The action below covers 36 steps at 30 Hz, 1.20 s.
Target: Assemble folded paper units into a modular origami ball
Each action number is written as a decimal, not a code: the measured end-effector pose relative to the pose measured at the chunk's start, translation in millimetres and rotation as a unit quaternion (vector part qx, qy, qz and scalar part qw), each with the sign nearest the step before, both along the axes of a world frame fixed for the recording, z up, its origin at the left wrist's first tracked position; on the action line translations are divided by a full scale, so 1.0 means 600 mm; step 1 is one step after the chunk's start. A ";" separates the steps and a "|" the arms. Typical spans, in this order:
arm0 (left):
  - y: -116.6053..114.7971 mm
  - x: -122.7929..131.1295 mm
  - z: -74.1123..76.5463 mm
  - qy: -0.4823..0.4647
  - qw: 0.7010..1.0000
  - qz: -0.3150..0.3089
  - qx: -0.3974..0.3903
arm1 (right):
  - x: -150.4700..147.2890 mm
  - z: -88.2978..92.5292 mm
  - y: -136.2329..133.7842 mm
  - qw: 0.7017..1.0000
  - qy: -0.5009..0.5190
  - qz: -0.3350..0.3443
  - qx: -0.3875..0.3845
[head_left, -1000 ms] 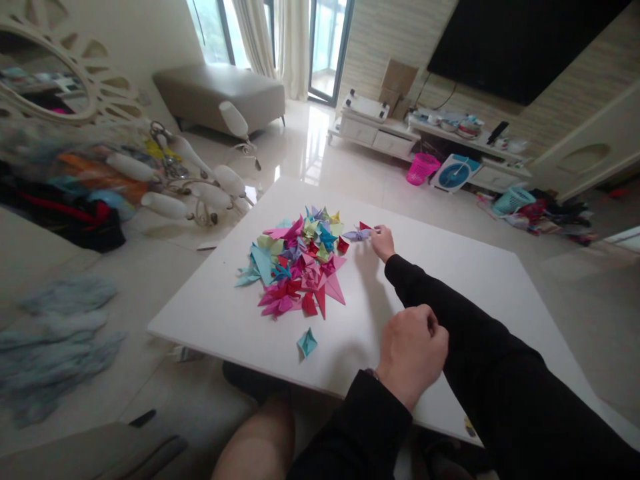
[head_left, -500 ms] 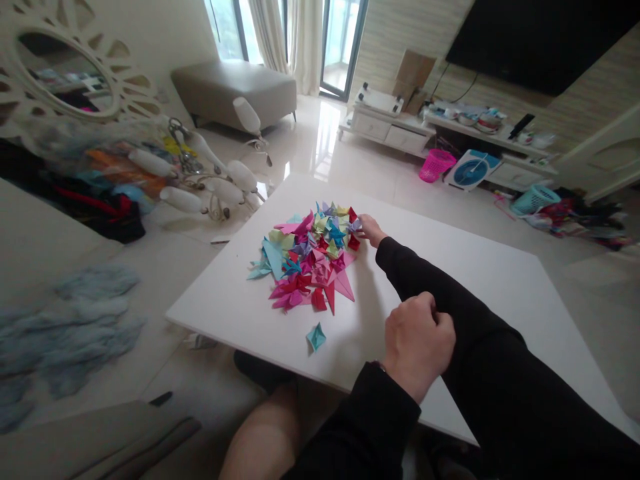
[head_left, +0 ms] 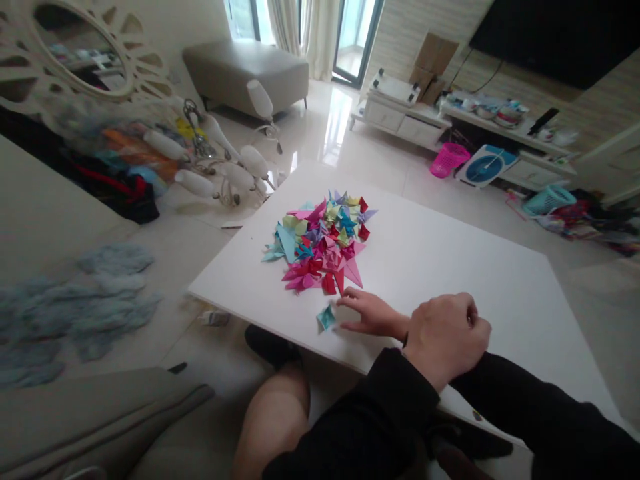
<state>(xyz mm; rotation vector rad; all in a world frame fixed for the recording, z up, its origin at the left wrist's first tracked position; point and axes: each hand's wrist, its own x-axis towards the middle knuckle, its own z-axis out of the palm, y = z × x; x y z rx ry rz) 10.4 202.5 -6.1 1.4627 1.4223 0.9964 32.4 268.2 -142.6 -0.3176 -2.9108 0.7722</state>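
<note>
A heap of colourful folded paper pieces (head_left: 325, 243), pink, red, blue, yellow-green and purple, lies on the white table (head_left: 440, 253). Apart from it, close to the front edge, sits a small teal folded paper piece (head_left: 327, 318). My right hand (head_left: 373, 312) reaches in beside that teal piece, thumb and fingers spread, holding nothing. My left hand (head_left: 447, 339) is curled into a loose fist above my right wrist; its palm side is hidden, and whatever it may hold cannot be made out.
My bent leg (head_left: 274, 420) is below the table's front edge. To the left on the floor are a lamp with several white shades (head_left: 235, 177) and a grey-blue fluffy cloth (head_left: 100, 300). Beyond the table stand a pink basket (head_left: 449, 161) and a low white cabinet (head_left: 400, 123).
My right hand has left the far right side of the heap and come back toward me, beside the teal piece. My left hand stays curled. The view has shifted slightly.
</note>
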 end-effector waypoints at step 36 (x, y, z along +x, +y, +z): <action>0.001 -0.012 -0.012 0.014 1.000 0.006 0.013 | 0.007 -0.005 -0.064 0.943 0.153 -0.287 0.066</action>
